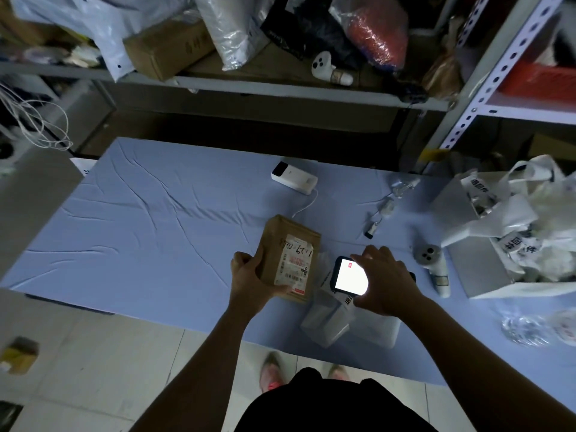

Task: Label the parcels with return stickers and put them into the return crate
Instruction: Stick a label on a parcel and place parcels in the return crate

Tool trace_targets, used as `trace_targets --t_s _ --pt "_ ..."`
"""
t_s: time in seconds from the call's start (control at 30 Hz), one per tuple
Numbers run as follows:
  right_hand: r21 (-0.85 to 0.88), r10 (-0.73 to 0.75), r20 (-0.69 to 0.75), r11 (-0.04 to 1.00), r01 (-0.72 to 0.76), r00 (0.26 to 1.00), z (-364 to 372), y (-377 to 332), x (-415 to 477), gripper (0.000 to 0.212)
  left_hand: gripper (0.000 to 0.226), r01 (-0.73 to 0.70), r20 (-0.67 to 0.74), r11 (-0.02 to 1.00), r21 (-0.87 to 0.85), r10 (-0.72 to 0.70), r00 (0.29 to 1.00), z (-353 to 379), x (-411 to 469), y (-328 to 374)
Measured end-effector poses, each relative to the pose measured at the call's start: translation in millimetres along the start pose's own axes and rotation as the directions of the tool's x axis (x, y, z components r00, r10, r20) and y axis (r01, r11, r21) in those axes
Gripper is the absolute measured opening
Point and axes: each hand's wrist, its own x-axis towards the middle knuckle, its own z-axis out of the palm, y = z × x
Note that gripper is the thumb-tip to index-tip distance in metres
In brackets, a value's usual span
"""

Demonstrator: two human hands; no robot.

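Note:
A small brown cardboard parcel (290, 257) with a white shipping label and handwriting is held just above the blue-covered table (140, 219). My left hand (252, 275) grips its left side and near corner. My right hand (383, 282) holds a handheld device with a bright white screen (350, 275) right of the parcel, fingers curled over its far and near edges. Under the device lie pale grey plastic mailer parcels (330, 322). At the right edge stands a light grey crate (480, 275) holding white bags with printed labels (523, 232).
A white power bank (294, 180) with a cable lies at the table's far side. A small white controller (434, 266) sits beside the crate, and crumpled clear plastic (523, 328) lies at the near right. Metal shelving (280, 88) with bags and boxes runs behind.

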Motion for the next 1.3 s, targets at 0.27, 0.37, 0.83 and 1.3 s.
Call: trace_targets --t_s 0.27,0.37,0.83,1.3 --pt "0.058 0.020 -0.035 0.998 -0.018 0.999 3 8 -2 0.094 0.110 0.028 0.005 0.999 -0.016 -0.028 1.000 -2 1 4" --pt "0.068 0.024 -0.038 0.997 -0.022 0.999 4 13 -2 0.093 0.111 0.033 -0.009 0.999 -0.004 -0.033 0.999 0 0 5" --pt "0.283 0.283 0.015 0.918 -0.276 0.959 65 83 10 0.084 0.080 0.166 0.069 0.969 0.181 -0.181 0.981 -6 11 -3" --pt "0.401 0.126 -0.163 0.915 -0.051 0.979 119 88 22 0.065 0.043 0.080 -0.140 0.865 0.496 -0.011 0.990 38 -3 42"
